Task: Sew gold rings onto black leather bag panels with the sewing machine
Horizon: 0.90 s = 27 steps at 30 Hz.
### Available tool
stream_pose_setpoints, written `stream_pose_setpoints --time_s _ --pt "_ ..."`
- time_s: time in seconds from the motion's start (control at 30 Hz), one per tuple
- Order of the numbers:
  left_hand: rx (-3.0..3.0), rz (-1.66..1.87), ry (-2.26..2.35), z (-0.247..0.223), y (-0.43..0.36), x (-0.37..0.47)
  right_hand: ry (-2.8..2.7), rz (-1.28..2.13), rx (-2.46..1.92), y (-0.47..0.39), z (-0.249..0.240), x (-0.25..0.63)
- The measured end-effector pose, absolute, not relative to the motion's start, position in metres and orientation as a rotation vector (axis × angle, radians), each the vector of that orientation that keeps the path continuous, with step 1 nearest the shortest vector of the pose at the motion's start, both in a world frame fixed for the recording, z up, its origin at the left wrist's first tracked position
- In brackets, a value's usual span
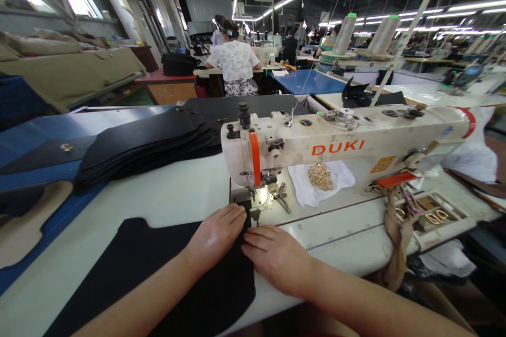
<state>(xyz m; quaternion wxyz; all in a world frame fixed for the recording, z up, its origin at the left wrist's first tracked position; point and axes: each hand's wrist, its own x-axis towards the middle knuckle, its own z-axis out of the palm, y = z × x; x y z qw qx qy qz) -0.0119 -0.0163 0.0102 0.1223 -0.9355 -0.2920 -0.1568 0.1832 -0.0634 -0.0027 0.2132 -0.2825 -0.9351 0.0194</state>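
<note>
A white sewing machine [292, 142] with orange lettering stands on the pale table. A large black panel [146, 258] lies flat, its upper right corner reaching the lit needle area [260, 197]. My left hand [217, 234] rests on the panel just below and left of the needle, fingers pressed together near its edge. My right hand [276, 258] lies at the panel's right edge, below the needle, its fingers flat and slightly apart with the fingertips touching the black material. Both hands are close together without overlapping.
Stacked black panels [146, 147] lie at the back left. Gold pieces [320, 176] sit on a white cloth [343, 176] under the machine arm. A parts tray [454, 221] and hanging beige strips [393, 237] are at right. A person [235, 58] sits ahead.
</note>
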Motion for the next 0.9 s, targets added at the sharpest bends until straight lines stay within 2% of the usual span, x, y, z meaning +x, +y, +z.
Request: stream_pose_setpoints --time_s 0.47,0.9 --pt "-2.743 -0.536 -0.885 0.012 -0.018 -0.009 -2.613 0.014 -0.876 -0.048 0.013 0.185" --pt "-2.744 -0.544 -0.959 0.014 -0.023 -0.007 -2.609 -0.069 -0.873 -0.035 0.008 0.181"
